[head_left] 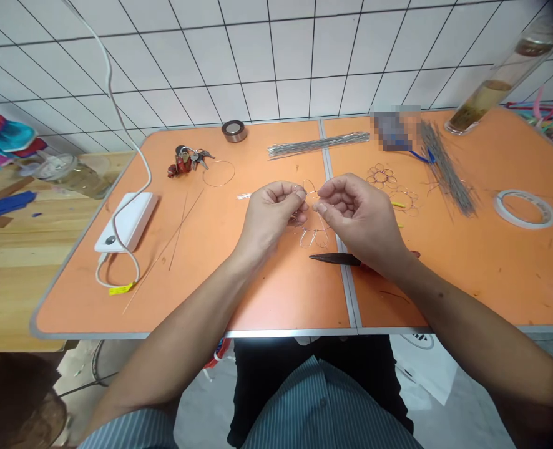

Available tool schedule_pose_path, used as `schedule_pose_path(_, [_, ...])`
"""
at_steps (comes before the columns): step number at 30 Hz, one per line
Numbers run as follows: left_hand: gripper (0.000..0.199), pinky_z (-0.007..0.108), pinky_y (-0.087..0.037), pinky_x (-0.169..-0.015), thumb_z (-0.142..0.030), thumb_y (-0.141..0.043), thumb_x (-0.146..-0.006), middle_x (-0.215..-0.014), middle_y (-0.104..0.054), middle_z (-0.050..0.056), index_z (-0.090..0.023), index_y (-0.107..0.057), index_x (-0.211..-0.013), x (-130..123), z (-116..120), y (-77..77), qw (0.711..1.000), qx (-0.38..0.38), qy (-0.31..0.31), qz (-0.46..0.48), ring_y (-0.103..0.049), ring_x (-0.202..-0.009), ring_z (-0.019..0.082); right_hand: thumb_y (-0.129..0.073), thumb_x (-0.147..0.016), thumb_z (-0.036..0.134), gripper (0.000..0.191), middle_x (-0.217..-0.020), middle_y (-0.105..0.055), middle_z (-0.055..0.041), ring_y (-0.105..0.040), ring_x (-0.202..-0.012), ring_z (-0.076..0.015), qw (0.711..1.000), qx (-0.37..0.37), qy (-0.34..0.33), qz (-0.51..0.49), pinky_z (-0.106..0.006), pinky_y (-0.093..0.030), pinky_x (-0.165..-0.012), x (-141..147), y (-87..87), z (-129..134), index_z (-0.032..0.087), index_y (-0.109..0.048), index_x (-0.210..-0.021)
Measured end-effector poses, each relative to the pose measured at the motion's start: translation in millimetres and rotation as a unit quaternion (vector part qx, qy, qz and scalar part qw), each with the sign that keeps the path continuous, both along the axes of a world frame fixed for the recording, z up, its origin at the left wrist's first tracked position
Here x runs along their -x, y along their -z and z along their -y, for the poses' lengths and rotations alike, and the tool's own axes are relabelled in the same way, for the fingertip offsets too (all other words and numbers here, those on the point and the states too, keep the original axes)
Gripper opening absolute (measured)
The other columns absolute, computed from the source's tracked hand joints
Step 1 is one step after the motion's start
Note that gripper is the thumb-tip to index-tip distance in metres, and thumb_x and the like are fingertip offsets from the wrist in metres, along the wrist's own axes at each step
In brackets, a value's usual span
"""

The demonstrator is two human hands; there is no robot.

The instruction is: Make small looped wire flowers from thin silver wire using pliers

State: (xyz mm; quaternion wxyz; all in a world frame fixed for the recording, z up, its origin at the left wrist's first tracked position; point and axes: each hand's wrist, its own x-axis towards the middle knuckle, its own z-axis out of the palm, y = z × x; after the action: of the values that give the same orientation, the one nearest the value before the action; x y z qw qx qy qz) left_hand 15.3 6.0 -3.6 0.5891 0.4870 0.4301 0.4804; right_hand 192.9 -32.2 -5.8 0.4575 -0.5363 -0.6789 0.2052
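Above the orange table [276, 293], my left hand [276, 215] and my right hand [358, 215] face each other, each pinching part of a thin wire flower [314, 238]. Its looped petals show between and below my fingers; the part inside the pinches is hidden. Under my right hand lies a pair of pliers [335, 258], dark jaws pointing left, its handles mostly covered by the hand. To the right of that hand rest two more wire flowers [382, 176], with small yellow pieces [398, 204] near them.
Wire bundles [318, 144] [447, 168] lie toward the back. Around them are a black tape roll [234, 131], keys [196, 157], a wire ring [219, 174] and a white tape ring [524, 209]. A white power bank [125, 222] with a cable sits left; a tall bottle [496, 87] stands back right.
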Motion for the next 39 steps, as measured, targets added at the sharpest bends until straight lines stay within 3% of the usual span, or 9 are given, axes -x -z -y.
schedule_pose_path(4, [0.017,0.022,-0.052,-0.056,-0.028,-0.082,-0.087,-0.074,-0.071,0.001,-0.018,-0.071,-0.078,0.8,-1.0,-0.3,1.0,0.01,0.007,0.008,-0.062,-0.057,0.009,-0.062,-0.101,0.018,0.017,-0.104,-0.081,-0.0033,-0.067,-0.079,-0.0163,0.985,-0.089,0.007,0.149,-0.031,-0.048,-0.072,-1.4,3.2,1.2,0.023,-0.073,-0.113])
schedule_pose_path(9, [0.013,0.021,-0.049,-0.053,-0.025,-0.081,-0.082,-0.071,-0.07,0.0,-0.018,-0.072,-0.076,0.2,-2.0,1.9,0.999,0.025,0.015,0.016,-0.061,-0.055,0.009,-0.052,-0.107,0.011,0.032,-0.108,-0.081,-0.0032,-0.066,-0.088,-0.017,0.933,-0.177,0.011,0.312,-0.033,-0.039,-0.069,-2.7,9.5,-0.2,0.027,-0.079,-0.112])
schedule_pose_path(16, [0.018,0.022,-0.05,-0.056,-0.029,-0.083,-0.082,-0.065,-0.067,0.0,-0.018,-0.071,-0.073,-1.2,-0.6,2.4,0.999,0.04,0.025,0.017,-0.06,-0.054,0.009,-0.048,-0.105,0.009,0.039,-0.1,-0.081,-0.0008,-0.062,-0.083,-0.0183,0.895,-0.221,-0.002,0.386,-0.037,-0.038,-0.073,-7.2,8.4,-2.6,0.03,-0.081,-0.103])
schedule_pose_path(22, [0.021,0.023,-0.05,-0.055,-0.031,-0.084,-0.081,-0.07,-0.07,0.001,-0.018,-0.071,-0.072,-0.2,-0.9,0.2,0.999,0.032,0.029,0.018,-0.06,-0.055,0.009,-0.052,-0.105,0.016,0.031,-0.108,-0.084,-0.0013,-0.066,-0.087,-0.0206,0.909,-0.188,-0.006,0.372,-0.041,-0.038,-0.073,-14.4,5.3,-4.6,0.029,-0.076,-0.09])
schedule_pose_path(30, [0.019,0.023,-0.05,-0.056,-0.029,-0.083,-0.083,-0.072,-0.071,0.001,-0.018,-0.072,-0.074,1.4,-0.5,-0.9,0.998,0.038,0.033,0.034,-0.061,-0.056,0.009,-0.049,-0.108,0.017,0.035,-0.111,-0.086,-0.0019,-0.068,-0.087,-0.0213,0.896,-0.222,0.0,0.383,-0.042,-0.038,-0.072,-18.0,5.3,-5.6,0.029,-0.078,-0.095])
schedule_pose_path(36, [0.02,0.022,-0.05,-0.058,-0.033,-0.085,-0.085,-0.075,-0.072,0.001,-0.019,-0.071,-0.079,2.1,-0.3,-1.9,0.999,0.008,0.002,0.031,-0.062,-0.058,0.009,-0.05,-0.108,0.018,0.03,-0.106,-0.084,-0.0058,-0.074,-0.095,-0.022,0.941,-0.201,0.026,0.272,-0.039,-0.051,-0.083,-11.7,3.4,-2.5,0.027,-0.078,-0.107])
schedule_pose_path(39, [0.018,0.023,-0.051,-0.059,-0.032,-0.083,-0.087,-0.076,-0.073,0.001,-0.019,-0.071,-0.081,0.8,0.7,-1.1,1.0,-0.008,-0.01,0.025,-0.063,-0.059,0.009,-0.056,-0.108,0.025,0.021,-0.093,-0.082,-0.0035,-0.07,-0.079,-0.0186,0.956,-0.16,0.055,0.24,-0.035,-0.049,-0.073,-6.0,0.1,1.6,0.025,-0.077,-0.102])
